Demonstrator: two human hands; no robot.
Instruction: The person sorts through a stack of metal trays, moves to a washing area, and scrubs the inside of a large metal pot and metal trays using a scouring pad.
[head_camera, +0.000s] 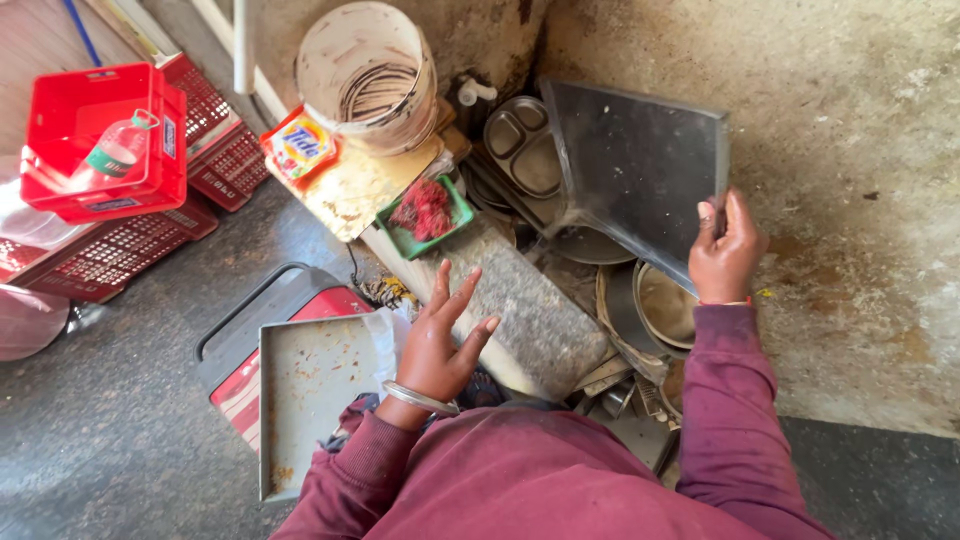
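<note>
My right hand (725, 250) grips the lower right edge of a flat square metal tray (630, 165), held tilted up against the stained wall. My left hand (445, 335) hovers open, fingers spread, above a grey stone slab (530, 310), holding nothing; a metal bangle sits on its wrist. Below the raised tray lie round steel plates (665, 305) and a compartment steel plate (525, 150). A second square metal tray (310, 390) rests flat to the left of my left arm.
A green dish with a red scrubber (425, 212) lies beyond the slab. An orange detergent packet (298, 143) and a stained round container (368, 75) stand behind. Red plastic crates (105, 140), one holding a bottle, are stacked at the left. A red and grey box (250, 330) lies under the flat tray.
</note>
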